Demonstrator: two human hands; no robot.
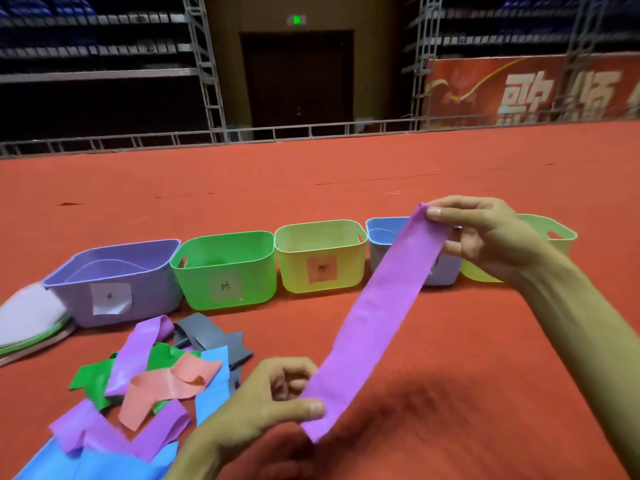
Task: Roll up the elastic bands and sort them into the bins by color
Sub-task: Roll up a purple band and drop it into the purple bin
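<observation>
A purple elastic band [374, 313] is stretched flat in the air between my hands. My left hand [273, 400] pinches its near end at the bottom. My right hand [485, 237] pinches its far end, up in front of the bins. On the red carpet stands a row of bins: purple [114, 271], green [225, 268], yellow [320, 254], blue [381, 233] and a light green one [554, 233] partly hidden behind my right hand. A pile of loose bands [145, 386] in purple, green, blue, grey and salmon lies at the lower left.
Flat lids or plates [27, 320] are stacked left of the purple bin. The red carpet [346, 174] stretches far behind the bins to a metal truss rail [242, 133]. Paper labels are stuck on the bin fronts.
</observation>
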